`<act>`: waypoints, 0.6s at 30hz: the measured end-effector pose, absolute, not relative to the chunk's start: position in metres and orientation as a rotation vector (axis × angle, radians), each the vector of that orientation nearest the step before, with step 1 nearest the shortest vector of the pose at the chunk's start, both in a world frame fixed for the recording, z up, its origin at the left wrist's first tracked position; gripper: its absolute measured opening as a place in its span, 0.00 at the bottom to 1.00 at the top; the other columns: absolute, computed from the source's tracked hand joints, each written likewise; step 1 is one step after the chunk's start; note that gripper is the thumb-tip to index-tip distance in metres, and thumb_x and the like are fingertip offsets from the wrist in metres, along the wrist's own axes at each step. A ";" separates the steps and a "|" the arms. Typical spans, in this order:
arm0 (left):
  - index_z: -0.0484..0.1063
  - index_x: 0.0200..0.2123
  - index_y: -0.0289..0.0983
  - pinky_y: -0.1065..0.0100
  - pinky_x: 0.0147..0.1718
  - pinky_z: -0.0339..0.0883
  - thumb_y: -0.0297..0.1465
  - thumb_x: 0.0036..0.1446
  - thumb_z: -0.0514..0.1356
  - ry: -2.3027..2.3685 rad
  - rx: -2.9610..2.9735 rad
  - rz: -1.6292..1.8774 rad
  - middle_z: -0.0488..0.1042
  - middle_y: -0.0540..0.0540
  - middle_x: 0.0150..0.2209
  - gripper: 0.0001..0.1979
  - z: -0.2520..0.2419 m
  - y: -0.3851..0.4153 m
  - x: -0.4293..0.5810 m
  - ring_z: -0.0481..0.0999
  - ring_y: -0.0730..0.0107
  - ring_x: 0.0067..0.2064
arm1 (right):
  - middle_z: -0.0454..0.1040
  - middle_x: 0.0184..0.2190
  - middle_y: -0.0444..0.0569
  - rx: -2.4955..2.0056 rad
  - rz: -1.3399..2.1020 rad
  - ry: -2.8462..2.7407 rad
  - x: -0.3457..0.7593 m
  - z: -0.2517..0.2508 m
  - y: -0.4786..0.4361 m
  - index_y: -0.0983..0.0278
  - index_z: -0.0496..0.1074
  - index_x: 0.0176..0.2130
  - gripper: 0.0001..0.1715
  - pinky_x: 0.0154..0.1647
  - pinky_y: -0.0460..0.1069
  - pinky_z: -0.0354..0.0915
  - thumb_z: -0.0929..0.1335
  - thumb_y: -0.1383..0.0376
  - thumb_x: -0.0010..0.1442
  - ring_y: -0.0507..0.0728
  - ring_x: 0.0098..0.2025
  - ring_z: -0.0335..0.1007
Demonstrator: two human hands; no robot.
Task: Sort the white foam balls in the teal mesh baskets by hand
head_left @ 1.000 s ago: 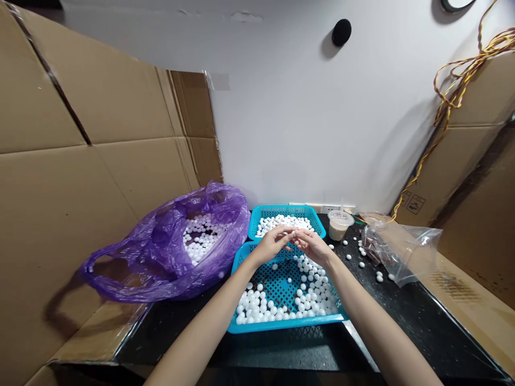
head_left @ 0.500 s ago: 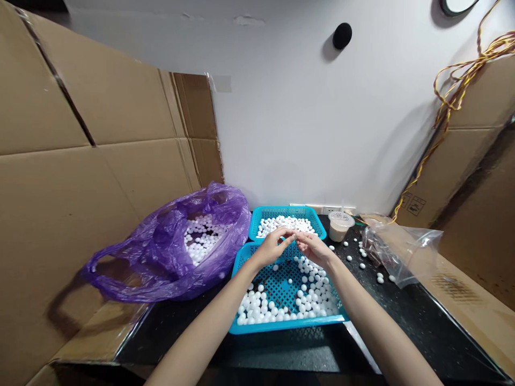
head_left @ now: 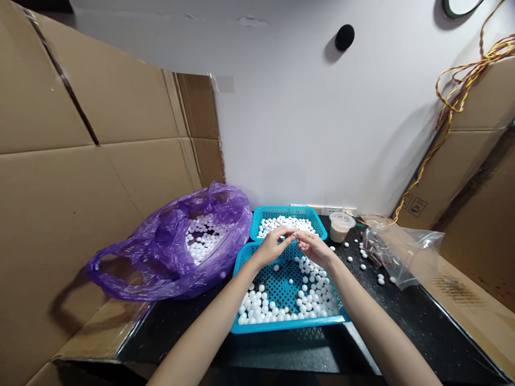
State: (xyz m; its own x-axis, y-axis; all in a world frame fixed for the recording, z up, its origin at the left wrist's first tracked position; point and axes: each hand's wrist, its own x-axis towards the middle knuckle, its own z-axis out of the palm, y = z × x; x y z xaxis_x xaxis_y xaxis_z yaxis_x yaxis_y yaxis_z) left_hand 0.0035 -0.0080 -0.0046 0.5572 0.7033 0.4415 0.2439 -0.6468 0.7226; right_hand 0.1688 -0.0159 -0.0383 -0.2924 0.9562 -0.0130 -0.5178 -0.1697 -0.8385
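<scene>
Pinch between two bare hands, seen from the head-worn camera. The left hand [head_left: 272, 247] and right hand [head_left: 314, 249] enter across the near edge of the black desk [head_left: 418, 332], their forearms converging toward the middle of the desk's far side. Thumbs and forefingers are drawn together rather than spread, and the fingertips [head_left: 290, 232] of the two hands meet around a small pale object [head_left: 295, 234]. This object lies at the meeting point, about equally near both hands. It is too small to show a long axis or its exact form, and which hand bears more of its weight cannot be told. The pinch sits above the far rim of the near basket [head_left: 289, 325], a blue plastic mesh tray holding scattered white balls [head_left: 257, 303]. The far basket [head_left: 288, 210], also blue, abuts it against the wall and holds a denser layer of similar balls. Left of the baskets, a purple plastic bag [head_left: 169, 252] lies open with more balls inside. Toward the right edge of the desk are a plastic cup [head_left: 340, 228] with a straw, a clear plastic bag [head_left: 406, 257] and loose balls [head_left: 364, 266]. Cardboard sheets [head_left: 80, 214] line the left side.
</scene>
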 end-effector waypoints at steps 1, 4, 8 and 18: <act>0.68 0.45 0.40 0.69 0.36 0.63 0.37 0.55 0.52 0.759 2.188 0.991 0.70 0.45 0.42 0.16 -0.005 -0.008 0.003 0.67 0.67 0.42 | 0.70 0.21 0.41 -0.692 1.693 -0.905 0.169 -0.039 -0.015 0.66 0.73 0.30 0.10 0.22 0.40 0.60 0.72 0.64 0.45 0.44 0.21 0.64; 0.66 0.47 0.41 0.68 0.36 0.64 0.36 0.54 0.53 0.771 2.201 1.022 0.69 0.45 0.42 0.17 -0.006 -0.007 0.002 0.67 0.68 0.41 | 0.71 0.25 0.41 -0.710 1.663 -0.869 0.170 -0.040 -0.013 0.64 0.73 0.31 0.11 0.23 0.40 0.61 0.72 0.64 0.44 0.46 0.23 0.66; 0.67 0.46 0.40 0.66 0.40 0.63 0.35 0.55 0.52 0.802 2.243 1.090 0.69 0.45 0.41 0.15 -0.009 -0.004 0.001 0.67 0.68 0.41 | 0.73 0.28 0.42 -0.720 1.612 -0.845 0.171 -0.042 -0.011 0.63 0.73 0.33 0.13 0.26 0.41 0.63 0.73 0.65 0.43 0.47 0.27 0.68; 0.68 0.43 0.39 0.67 0.38 0.63 0.34 0.55 0.51 0.832 2.287 1.095 0.68 0.45 0.39 0.13 -0.009 -0.003 0.001 0.67 0.68 0.40 | 0.75 0.30 0.44 -0.720 1.603 -0.934 0.168 -0.036 -0.017 0.63 0.73 0.33 0.14 0.33 0.44 0.65 0.74 0.65 0.41 0.49 0.30 0.71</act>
State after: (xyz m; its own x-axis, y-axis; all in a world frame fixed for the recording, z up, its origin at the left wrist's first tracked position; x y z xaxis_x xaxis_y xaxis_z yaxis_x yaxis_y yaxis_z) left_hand 0.0007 -0.0029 -0.0089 0.4981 0.6920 0.5225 0.3182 -0.7064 0.6323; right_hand 0.1678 -0.0169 -0.0360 -0.2228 0.9747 0.0184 -0.4970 -0.0973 -0.8623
